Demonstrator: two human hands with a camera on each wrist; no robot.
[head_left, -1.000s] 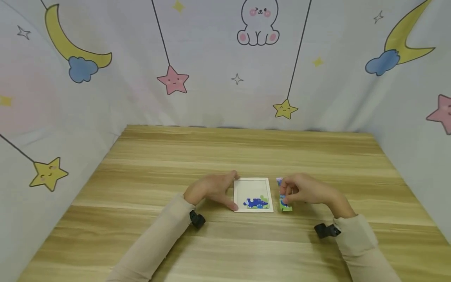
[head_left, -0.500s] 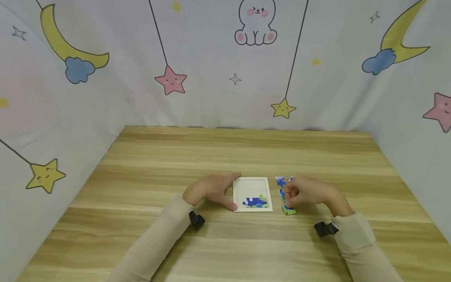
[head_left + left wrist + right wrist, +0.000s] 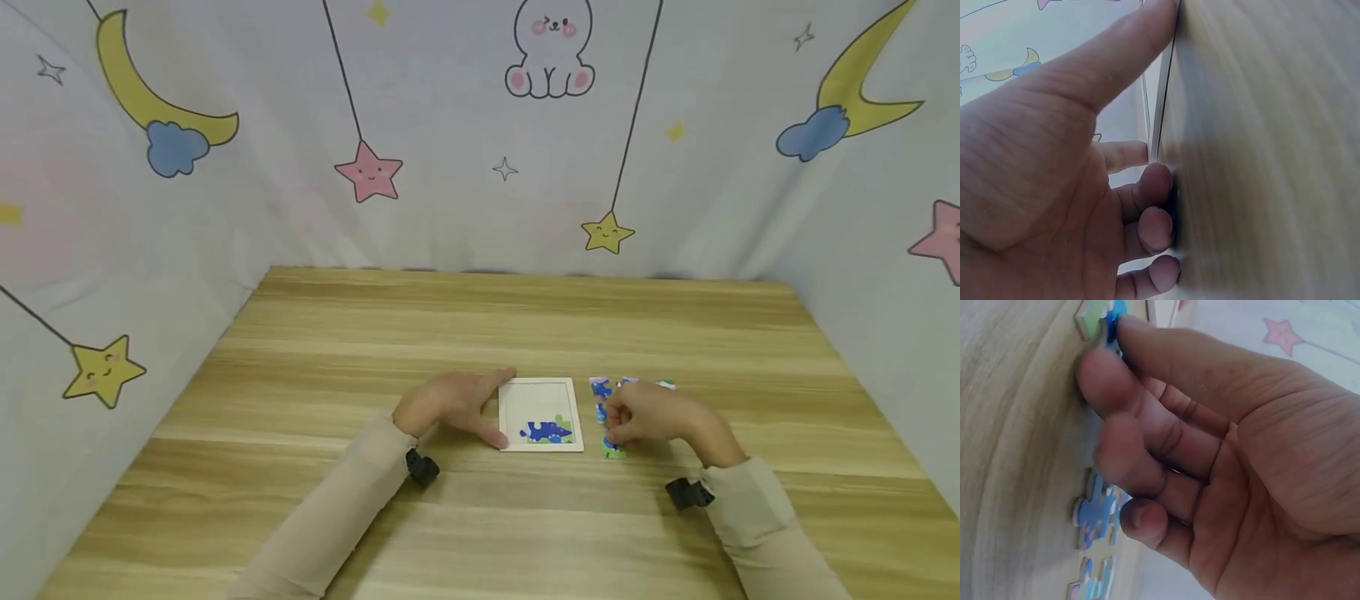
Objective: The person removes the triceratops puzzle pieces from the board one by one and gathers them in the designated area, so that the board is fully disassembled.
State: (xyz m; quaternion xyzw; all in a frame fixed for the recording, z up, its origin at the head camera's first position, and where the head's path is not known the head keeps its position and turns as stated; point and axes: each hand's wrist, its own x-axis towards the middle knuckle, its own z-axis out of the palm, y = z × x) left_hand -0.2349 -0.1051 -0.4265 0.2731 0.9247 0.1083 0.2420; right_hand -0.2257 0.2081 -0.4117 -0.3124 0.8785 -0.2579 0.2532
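**Two hands at a small puzzle on a wooden table**

Pale curtain cloth (image 3: 450, 208) printed with moons, stars and a rabbit closes in three sides of a light wooden table (image 3: 480, 333). Near the front edge lies a white puzzle tray (image 3: 541, 414), flat, with a blue and green strip of picture filling its near end. At the tray's left edge rests the left hand (image 3: 450, 404), thumb and forefinger spread along the frame and touching it, the other fingers curled against the wood. Just right of the tray, the right hand (image 3: 648, 417) has its fingers bent down over loose puzzle pieces (image 3: 600, 390), with thumb and forefinger pinching a blue and green piece (image 3: 1100, 315) against the table. More blue pieces lie beside its fingers.
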